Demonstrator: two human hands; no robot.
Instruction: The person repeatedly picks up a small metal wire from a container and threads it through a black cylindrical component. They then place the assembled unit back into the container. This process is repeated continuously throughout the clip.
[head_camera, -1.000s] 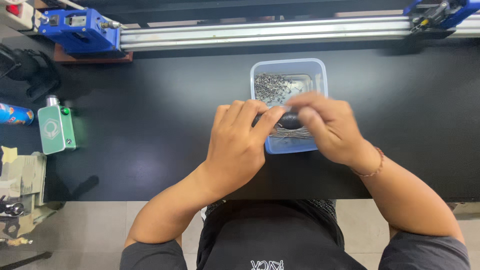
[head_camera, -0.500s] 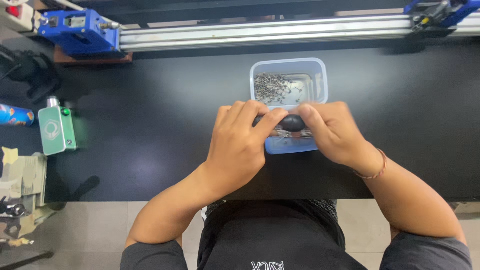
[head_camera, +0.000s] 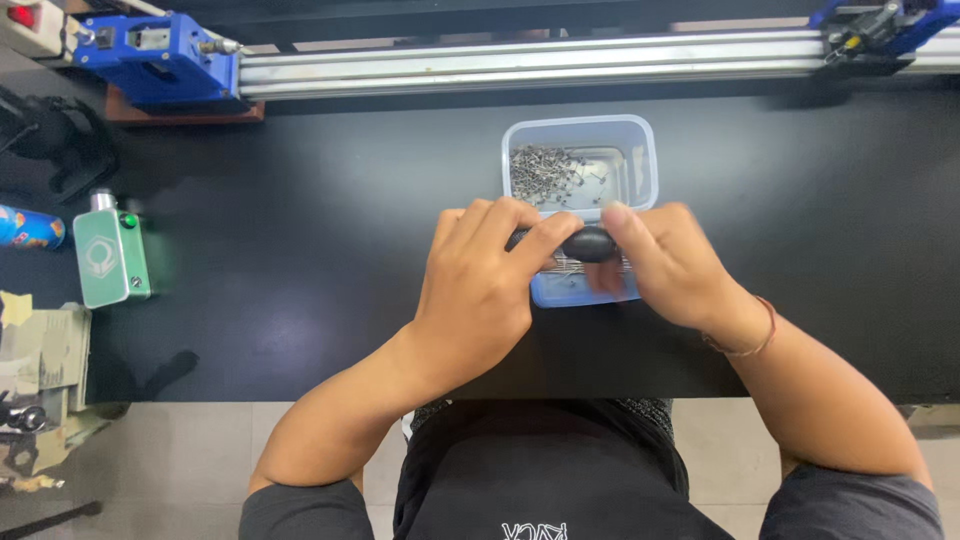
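The tabletop (head_camera: 300, 250) is showing a matt black surface with a faint sheen. The container (head_camera: 640, 150) is appearing as translucent, smooth plastic, holding small grey metal parts (head_camera: 545, 175) that are glinting dully. The object (head_camera: 590, 243) pinched between both hands is looking black, smooth and slightly glossy. The rail (head_camera: 540, 62) is presenting brushed, silvery metal. The green device (head_camera: 110, 258) is showing a satin finish.

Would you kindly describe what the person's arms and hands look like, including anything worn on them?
Both arms are bare from short dark grey sleeves down. The left hand wears nothing visible. The right hand has a thin reddish-brown bracelet at the wrist. No gloves or rings are visible.
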